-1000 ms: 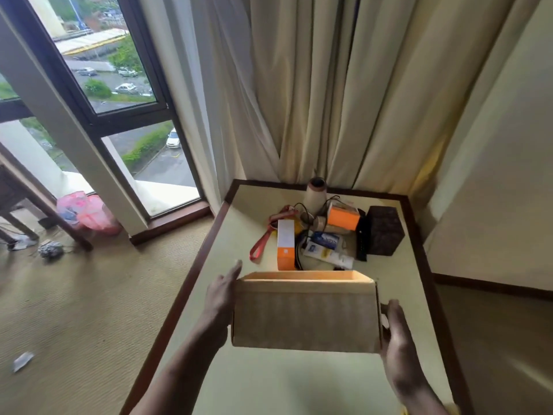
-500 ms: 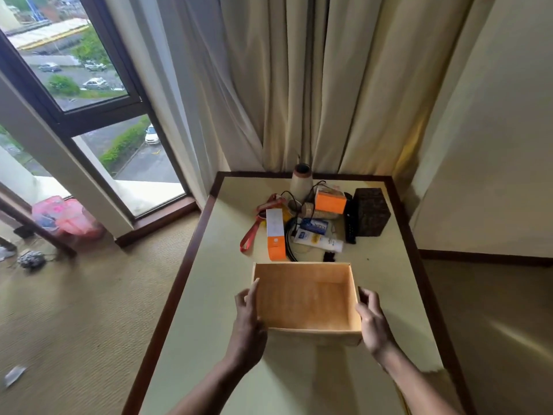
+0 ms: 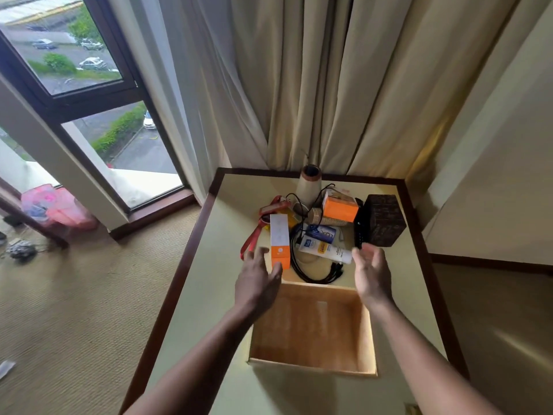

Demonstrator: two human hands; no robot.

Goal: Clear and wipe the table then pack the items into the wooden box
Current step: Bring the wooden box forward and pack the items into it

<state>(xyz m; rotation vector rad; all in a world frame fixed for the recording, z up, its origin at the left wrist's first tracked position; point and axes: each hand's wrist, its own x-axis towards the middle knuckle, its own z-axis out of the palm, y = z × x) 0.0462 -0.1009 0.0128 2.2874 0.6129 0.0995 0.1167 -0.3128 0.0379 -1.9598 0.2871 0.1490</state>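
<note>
Both grips slack, fingers spread, holding nothing. Left grip at near end of orange-white carton; contact unclear, blurred. Right grip just beside lotion tube, dark box just beyond fingertips. Black cables btwn grips. Wooden box, open-topped, on tabletop, wrist-side of both grips.

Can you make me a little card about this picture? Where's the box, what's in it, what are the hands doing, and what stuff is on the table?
Box: wooden box on the table, top open
Inside: nothing seen
Left: left hand open, holds nothing, by the carton
Right: right hand open, holds nothing, near the dark box
Pile: tube, cables, orange box, cups, strap, vase, all beyond the wooden box
Packed: nothing yet
</note>
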